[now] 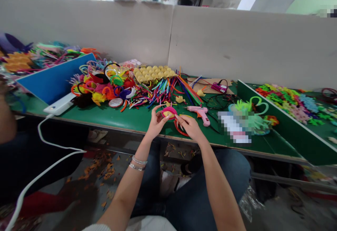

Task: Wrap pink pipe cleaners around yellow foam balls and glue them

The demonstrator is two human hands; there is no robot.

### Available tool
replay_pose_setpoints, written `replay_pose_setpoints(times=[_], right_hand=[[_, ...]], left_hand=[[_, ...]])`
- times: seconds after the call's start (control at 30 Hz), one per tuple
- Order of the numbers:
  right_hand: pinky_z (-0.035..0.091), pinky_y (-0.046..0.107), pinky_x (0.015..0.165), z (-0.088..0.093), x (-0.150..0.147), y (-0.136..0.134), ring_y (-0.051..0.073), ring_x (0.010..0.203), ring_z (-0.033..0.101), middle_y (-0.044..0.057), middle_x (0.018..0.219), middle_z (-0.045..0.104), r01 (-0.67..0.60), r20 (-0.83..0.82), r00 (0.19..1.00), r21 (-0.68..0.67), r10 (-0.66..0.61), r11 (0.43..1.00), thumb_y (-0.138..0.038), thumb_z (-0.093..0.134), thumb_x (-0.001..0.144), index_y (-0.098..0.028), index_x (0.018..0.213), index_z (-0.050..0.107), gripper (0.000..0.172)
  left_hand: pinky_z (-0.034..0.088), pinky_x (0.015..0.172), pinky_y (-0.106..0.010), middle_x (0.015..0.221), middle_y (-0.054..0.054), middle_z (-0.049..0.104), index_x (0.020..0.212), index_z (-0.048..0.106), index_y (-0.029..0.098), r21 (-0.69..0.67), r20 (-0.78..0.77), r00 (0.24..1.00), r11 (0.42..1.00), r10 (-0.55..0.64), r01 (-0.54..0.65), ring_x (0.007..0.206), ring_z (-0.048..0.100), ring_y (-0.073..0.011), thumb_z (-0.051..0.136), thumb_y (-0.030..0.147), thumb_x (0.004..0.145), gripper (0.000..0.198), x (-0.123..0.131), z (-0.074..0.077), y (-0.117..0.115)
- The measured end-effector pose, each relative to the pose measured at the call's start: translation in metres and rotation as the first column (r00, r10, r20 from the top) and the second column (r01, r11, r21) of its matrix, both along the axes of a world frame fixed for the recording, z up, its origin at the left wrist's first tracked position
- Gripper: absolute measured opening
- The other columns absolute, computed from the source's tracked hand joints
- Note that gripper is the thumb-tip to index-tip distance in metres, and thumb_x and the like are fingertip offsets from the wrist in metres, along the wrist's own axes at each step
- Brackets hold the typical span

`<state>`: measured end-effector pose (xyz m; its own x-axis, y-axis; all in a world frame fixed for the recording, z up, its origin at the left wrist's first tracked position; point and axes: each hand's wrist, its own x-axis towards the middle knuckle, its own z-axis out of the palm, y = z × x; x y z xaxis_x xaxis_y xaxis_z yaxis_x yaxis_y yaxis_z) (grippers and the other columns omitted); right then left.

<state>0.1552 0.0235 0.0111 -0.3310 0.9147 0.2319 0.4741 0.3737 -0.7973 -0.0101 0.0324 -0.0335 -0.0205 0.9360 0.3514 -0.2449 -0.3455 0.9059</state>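
Note:
A small pink and yellow craft piece (pixel 169 113) is held between both hands above the front edge of the green table (pixel 126 117). My left hand (pixel 157 120) grips its left side, thumb and fingers pinched. On its right side my right hand (pixel 188 124) pinches the pink edge. Below my right hand lies a red curved piece (pixel 179 130). A pink glue gun (pixel 200 113) rests just right of the hands. Behind them are yellow cut pieces (pixel 180 99) and many colored fuzzy stems (pixel 163 90).
Yellow egg carton (pixel 154 73) and a colorful pile (pixel 102 83) sit back left. A white power strip (pixel 60 105) lies by a blue divider (pixel 56 78). Green fuzzy pieces (pixel 250 113) and a green divider (pixel 284 126) stand right. Another person's arm (pixel 6 119) shows far left.

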Motion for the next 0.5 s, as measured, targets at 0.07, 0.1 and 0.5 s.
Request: replay_pose_setpoints(times=[0.07,0.1,0.5], right_hand=[[0.035,0.025,0.062,0.0009,-0.0004,-0.0007,0.012,0.058,0.044,-0.003,0.056,0.044,-0.015,-0.011,1.0,-0.023,0.015,1.0,-0.054,0.037,0.086,-0.02,0.062,0.047,0.043],[0.035,0.025,0.062,0.0013,-0.0004,-0.001,0.012,0.058,0.044,-0.003,0.056,0.044,-0.018,-0.014,1.0,-0.032,0.018,0.999,-0.055,0.038,0.086,-0.02,0.061,0.046,0.044],[0.034,0.026,0.061,-0.0014,0.0017,-0.0001,0.012,0.057,0.042,-0.002,0.056,0.045,-0.005,-0.034,0.999,-0.051,0.003,0.999,-0.054,0.04,0.085,-0.019,0.058,0.044,0.044]], left_hand=[[0.049,0.089,-0.035,0.098,-0.003,0.058,0.119,0.033,0.025,0.008,-0.006,1.0,1.0,-0.001,0.001,0.091,0.062,-0.0148,0.067,0.041,0.073,0.06,-0.0003,-0.0004,0.0002],[0.049,0.089,-0.035,0.097,-0.003,0.058,0.119,0.033,0.025,0.007,-0.01,1.0,1.0,-0.002,0.003,0.091,0.062,-0.0149,0.067,0.041,0.073,0.06,-0.0005,-0.0005,0.0003],[0.049,0.089,-0.036,0.097,-0.004,0.058,0.118,0.033,0.024,-0.002,0.0,1.0,1.0,-0.017,0.017,0.091,0.062,-0.0161,0.068,0.039,0.071,0.061,-0.0002,-0.0004,-0.0005]])
